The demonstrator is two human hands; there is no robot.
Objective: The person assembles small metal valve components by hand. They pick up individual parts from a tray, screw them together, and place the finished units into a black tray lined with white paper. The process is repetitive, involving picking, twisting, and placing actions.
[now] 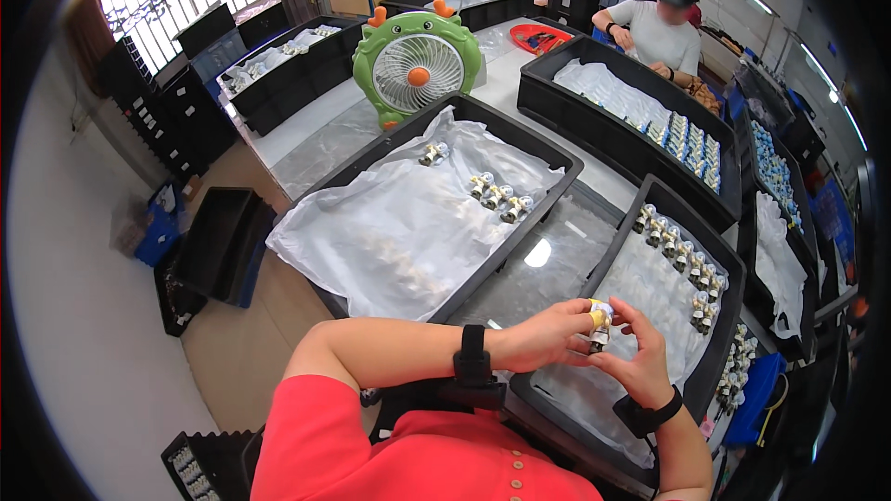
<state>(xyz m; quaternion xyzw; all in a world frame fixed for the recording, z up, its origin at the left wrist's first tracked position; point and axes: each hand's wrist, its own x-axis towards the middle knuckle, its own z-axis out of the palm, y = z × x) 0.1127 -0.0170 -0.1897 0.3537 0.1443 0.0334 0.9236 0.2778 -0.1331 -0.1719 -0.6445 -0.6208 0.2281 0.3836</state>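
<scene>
A small figurine (pixel 599 338), white and dark with a bit of yellow near its top, is held upright between my two hands. My left hand (pixel 548 338) pinches it from the left, fingers bent round its side. On the other side, the thumb and forefinger of my right hand (pixel 642 364) close on it. Both hands are over the right black tray (pixel 740 292), lined with white sheet. Several similar figurines (pixel 682 250) stand in rows along that tray's far right side. Another lined tray (pixel 574 163) lies to the left, with several figurines (pixel 499 195) at its far end.
A green cartoon-shaped fan (pixel 418 70) stands behind the left tray. Farther back, a long black tray (pixel 534 93) holds rows of blue-and-white figurines. Across the table works another person (pixel 664 32). Stacked black crates (pixel 218 246) sit on the floor at left.
</scene>
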